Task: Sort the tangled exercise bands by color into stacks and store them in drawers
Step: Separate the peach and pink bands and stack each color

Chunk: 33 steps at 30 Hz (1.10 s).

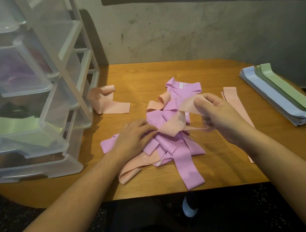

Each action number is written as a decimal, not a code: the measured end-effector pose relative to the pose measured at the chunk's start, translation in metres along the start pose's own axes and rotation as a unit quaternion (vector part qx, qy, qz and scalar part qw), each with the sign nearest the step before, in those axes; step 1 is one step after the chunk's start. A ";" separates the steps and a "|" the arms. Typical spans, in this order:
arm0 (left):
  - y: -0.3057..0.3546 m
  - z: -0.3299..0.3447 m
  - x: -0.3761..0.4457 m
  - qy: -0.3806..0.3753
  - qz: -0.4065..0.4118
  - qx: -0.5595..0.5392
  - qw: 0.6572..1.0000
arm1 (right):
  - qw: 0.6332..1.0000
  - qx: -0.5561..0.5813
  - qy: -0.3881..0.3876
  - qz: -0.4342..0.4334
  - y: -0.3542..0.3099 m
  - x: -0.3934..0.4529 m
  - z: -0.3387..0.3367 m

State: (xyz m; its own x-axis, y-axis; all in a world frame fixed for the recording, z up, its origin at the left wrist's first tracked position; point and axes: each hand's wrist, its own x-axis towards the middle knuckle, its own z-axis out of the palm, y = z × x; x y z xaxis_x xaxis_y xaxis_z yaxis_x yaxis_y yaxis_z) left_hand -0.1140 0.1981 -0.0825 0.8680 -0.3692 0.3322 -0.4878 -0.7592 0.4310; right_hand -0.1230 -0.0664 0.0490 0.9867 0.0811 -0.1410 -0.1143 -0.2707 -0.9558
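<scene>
Tangled pile of bands [166, 144] sits at centre frame on the wooden table [209, 71]: flat, matte, wide elastic loops in two colours only, pink-purple and peach, folded over and threaded through one another. Pink-purple dominates; one long pink-purple loop [189, 173] trails out toward the lower edge of the table, and a peach loop [130, 174] sticks out at the lower left of the pile. Left hand [133, 135] lies palm-down on the left side of the pile, fingertips pinched on one end of a peach band [175, 127]. Right hand [219, 114], raised to the right of the pile, grips the other end of that same peach band between thumb and fingers; the band is stretched thin between the two hands, blurred and half translucent. A separate crumpled peach band [107, 101] lies alone at left of centre, near the drawer unit. Flat peach bands [234, 101] lie just right of the right hand, partly hidden by it. Neat stack of blue and green bands [278, 95] at right edge of frame, laid flat, blue on the left, green on the right. Clear plastic drawer unit [27, 89] fills the upper left; a green band shows inside one lower drawer [17, 126], purple shapes inside a higher one. Writing: faint white print on a pink-purple band near the left fingertips reads roughly "10"; faint print on a lower peach band, illegible. A small white tag on the top pink-purple band, unreadable.
</scene>
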 end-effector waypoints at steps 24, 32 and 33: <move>0.018 0.002 0.028 -0.092 0.054 0.101 0.989 | 0.993 -0.111 0.040 0.008 0.015 0.002 -0.026; 0.026 0.004 0.027 -0.061 0.000 0.052 0.997 | 0.791 -0.603 -0.098 0.005 0.008 -0.001 0.001; 0.026 0.004 0.027 -0.058 -0.006 0.043 0.997 | 0.787 -0.608 -0.105 -0.005 0.008 0.001 0.002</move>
State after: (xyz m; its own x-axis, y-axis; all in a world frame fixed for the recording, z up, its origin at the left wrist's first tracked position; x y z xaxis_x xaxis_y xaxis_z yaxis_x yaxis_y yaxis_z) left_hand -0.1026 0.1662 -0.0658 0.8815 -0.4143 0.2264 -0.4710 -0.8053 0.3601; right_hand -0.1228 -0.0665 0.0404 0.9314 0.2108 -0.2968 0.2143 -0.9765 -0.0211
